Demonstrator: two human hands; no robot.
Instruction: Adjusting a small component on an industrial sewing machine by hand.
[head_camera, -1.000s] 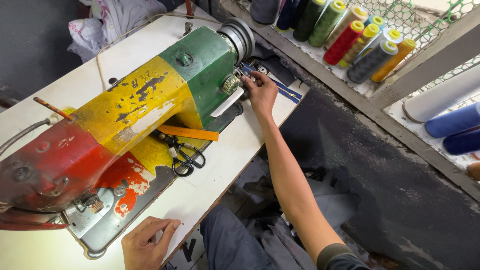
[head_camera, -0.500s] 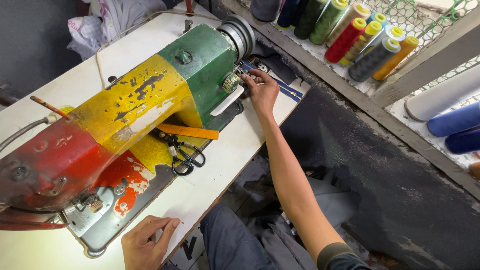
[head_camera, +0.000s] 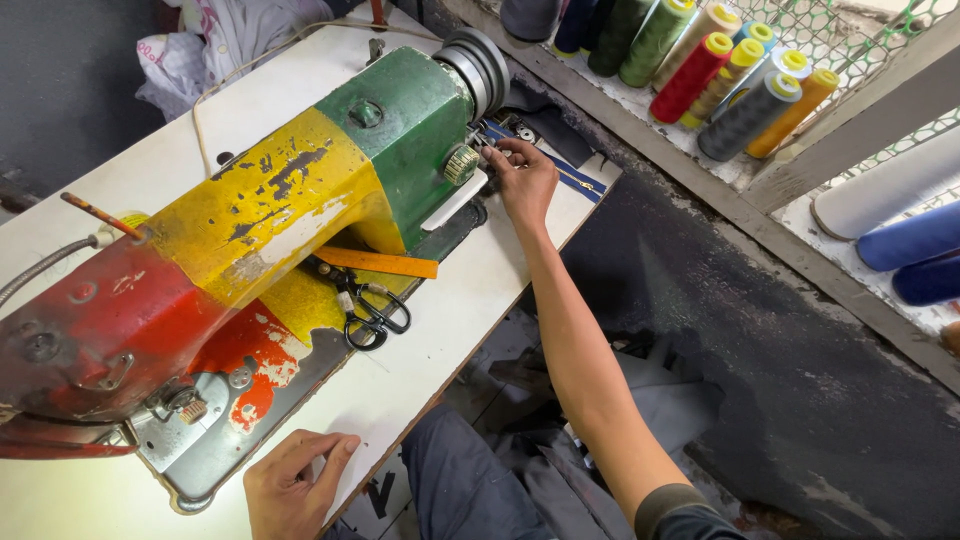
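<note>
Bright even daylight from window side, soft shadows, sharp focus, slight wide-angle edge distortion

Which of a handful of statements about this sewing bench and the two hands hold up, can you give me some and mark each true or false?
1. The right hand reaches to the handwheel end of the sewing machine, beside the small knurled knob. True.
2. The left hand holds the scissors. False: the scissors lie untouched on the machine bed, and the left hand rests flat on the white table near its front edge.
3. An orange ruler lies under the machine arm, next to the scissors. True.
4. The thread cones stand on the white table beside the left hand. False: they lean on the window ledge at the far side.
5. The machine is painted a single colour. False: it is red, yellow and green.
</note>
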